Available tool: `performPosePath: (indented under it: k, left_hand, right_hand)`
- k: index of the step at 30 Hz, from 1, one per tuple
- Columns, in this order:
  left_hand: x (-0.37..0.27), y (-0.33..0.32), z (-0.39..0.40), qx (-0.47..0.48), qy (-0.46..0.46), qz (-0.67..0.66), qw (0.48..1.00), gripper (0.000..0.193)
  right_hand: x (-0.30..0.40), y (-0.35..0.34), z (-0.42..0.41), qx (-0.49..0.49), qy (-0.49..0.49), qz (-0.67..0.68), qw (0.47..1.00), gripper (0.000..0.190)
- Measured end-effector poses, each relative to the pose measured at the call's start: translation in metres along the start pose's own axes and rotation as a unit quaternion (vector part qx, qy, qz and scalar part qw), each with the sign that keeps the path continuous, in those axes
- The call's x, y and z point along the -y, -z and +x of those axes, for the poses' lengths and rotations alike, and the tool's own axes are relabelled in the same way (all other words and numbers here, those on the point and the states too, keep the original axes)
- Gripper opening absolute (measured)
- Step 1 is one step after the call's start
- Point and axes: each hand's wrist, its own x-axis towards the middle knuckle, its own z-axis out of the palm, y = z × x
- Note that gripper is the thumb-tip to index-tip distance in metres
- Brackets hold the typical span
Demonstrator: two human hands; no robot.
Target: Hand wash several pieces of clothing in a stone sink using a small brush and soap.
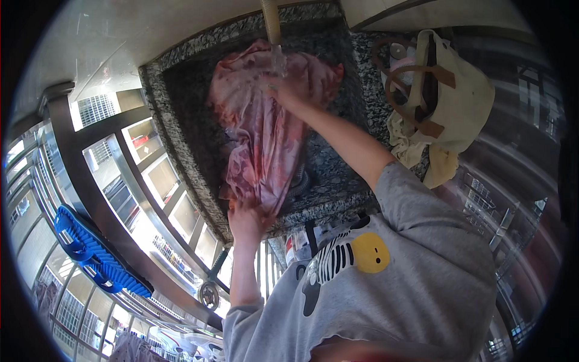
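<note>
A wet pink patterned cloth (267, 117) lies spread in a dark speckled stone sink (190, 108). Water runs onto its upper part from a beige hose (271, 20). My left hand (246, 219) grips the gathered lower end of the cloth at the sink's near rim. Under the stream, my right hand (289, 92) rests on the upper part of the cloth. Its fingers are blurred by the water, so whether they pinch the fabric is unclear. Beside the cloth's lower right edge, a drain fitting (300, 178) shows on the sink floor.
On the stone ledge to the right sits a cream bag (461, 99) with brown handles, hanging partly over the edge. Metal window bars (104, 122) run along the left, with blue slippers (97, 258) set against them. A small wheel (209, 294) is near my left forearm.
</note>
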Motion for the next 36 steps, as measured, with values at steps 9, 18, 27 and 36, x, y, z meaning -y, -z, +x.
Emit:
performPosePath:
  k: [9,18,27,36]
  left_hand:
    - [-0.005,-0.081,0.207,-0.209,0.096,-0.095,0.968,0.026]
    - [0.003,-0.031,0.075,-0.219,0.121,-0.268,0.931,0.025]
    - [-0.025,0.014,-0.028,-0.212,0.144,-0.397,0.881,0.018]
    - [-0.038,0.058,-0.023,-0.202,0.070,-0.417,0.884,0.015]
  right_hand:
    - [0.017,0.016,-0.083,-0.079,-0.047,0.226,0.970,0.048]
    - [0.049,-0.032,-0.161,-0.205,0.031,0.243,0.948,0.049]
    - [0.011,0.035,-0.072,-0.101,-0.213,0.167,0.957,0.040]
    - [-0.002,-0.017,-0.084,-0.190,0.219,-0.096,0.952,0.041]
